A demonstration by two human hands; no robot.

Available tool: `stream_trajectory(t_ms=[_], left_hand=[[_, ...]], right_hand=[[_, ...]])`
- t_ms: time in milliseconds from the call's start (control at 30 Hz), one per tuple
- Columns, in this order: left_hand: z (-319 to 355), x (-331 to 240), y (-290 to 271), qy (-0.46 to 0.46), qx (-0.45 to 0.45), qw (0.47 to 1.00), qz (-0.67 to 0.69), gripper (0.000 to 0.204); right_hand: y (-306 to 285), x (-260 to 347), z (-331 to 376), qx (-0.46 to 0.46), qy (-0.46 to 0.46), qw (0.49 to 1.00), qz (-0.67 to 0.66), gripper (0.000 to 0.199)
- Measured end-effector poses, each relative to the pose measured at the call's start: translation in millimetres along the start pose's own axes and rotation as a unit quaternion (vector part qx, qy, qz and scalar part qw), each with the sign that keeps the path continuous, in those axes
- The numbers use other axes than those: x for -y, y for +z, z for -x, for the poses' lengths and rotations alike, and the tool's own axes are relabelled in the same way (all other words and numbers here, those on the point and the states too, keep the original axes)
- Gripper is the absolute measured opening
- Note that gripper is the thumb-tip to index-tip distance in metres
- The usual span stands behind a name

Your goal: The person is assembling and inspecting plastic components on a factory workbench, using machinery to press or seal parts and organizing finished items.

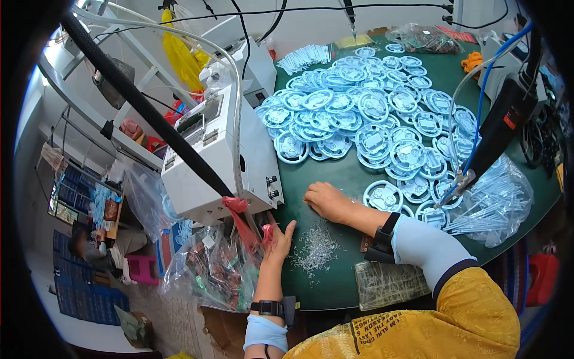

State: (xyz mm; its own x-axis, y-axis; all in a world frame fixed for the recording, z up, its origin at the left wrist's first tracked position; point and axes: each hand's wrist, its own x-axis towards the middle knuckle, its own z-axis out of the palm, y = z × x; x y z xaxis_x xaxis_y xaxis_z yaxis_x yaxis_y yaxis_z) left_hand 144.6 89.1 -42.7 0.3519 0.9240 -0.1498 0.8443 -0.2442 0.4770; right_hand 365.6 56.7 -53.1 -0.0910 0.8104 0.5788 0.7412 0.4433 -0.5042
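My left hand point(277, 244) is at the front corner of a white machine box point(230, 152), fingers stretched up and thumb apart. Red plastic film point(242, 224) hangs beside it, and a red patch shows against the hand. On the green table point(299, 173) rests my right hand point(327, 201), its fingers curled together; whatever they may hold is hidden. Just below it lies a heap of tiny silvery screw-like pieces point(317, 246). Beyond the right hand spreads a large pile of light-blue plastic steering-wheel-shaped parts point(341, 107).
A bag of pale plastic sticks point(490, 206) lies at the right, under a black hanging tool point(508, 113) with hoses. More white sticks point(304, 58) lie at the back. A clear bag of wired parts point(212, 269) is beside my left forearm. At far left, another person point(95, 251) sits.
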Motion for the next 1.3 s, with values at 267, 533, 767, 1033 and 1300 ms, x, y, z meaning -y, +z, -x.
stream_trajectory(t_ms=[267,533,767,1033,1300], left_hand=[[-35.4,-1.5,29.4,-0.005,-0.075,0.993,-0.087,0.095],[-30.1,4.5,17.2,0.039,-0.025,0.999,0.008,0.087],[-26.3,6.3,21.3,0.059,-0.052,0.997,0.001,0.093],[-38.2,-16.4,20.7,-0.026,-0.062,0.998,-0.001,0.092],[-32.0,-5.1,17.9,0.003,-0.038,0.999,-0.002,0.082]], right_hand=[[-0.6,-24.1,-9.2,0.007,-0.009,0.999,0.034,0.010],[25.5,-31.6,-23.1,-0.033,0.002,0.999,-0.013,0.006],[36.3,-37.4,-37.7,0.011,0.042,0.993,0.113,0.007],[64.2,-41.1,-60.3,0.086,0.054,0.990,0.100,0.016],[53.3,-30.7,-41.2,0.209,0.029,0.977,0.037,0.043]])
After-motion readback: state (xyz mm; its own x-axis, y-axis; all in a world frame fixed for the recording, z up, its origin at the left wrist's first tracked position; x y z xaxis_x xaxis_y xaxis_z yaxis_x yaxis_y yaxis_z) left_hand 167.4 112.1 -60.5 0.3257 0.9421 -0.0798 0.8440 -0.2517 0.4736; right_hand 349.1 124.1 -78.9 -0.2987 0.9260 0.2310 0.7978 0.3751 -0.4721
